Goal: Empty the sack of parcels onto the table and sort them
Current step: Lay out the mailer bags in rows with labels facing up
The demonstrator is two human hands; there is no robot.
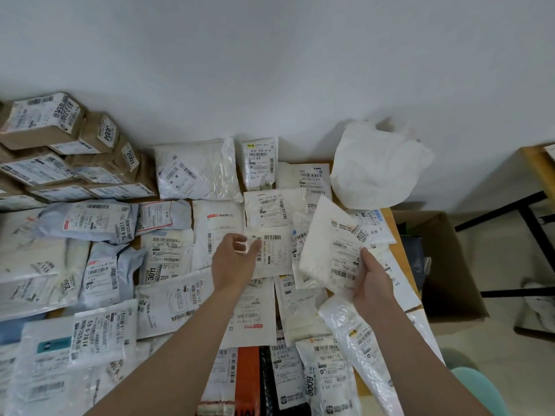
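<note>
Several white and grey mailer parcels lie label-up across the wooden table. My right hand grips the lower edge of a white padded parcel, lifted and tilted above the others at the right. My left hand hovers over a small flat white parcel in the middle, fingers loosely curled, holding nothing. The crumpled white sack stands against the wall at the back right.
Brown cardboard boxes are stacked at the back left. An open cardboard box sits on the floor right of the table, near a black-legged table. A teal stool is at the bottom right.
</note>
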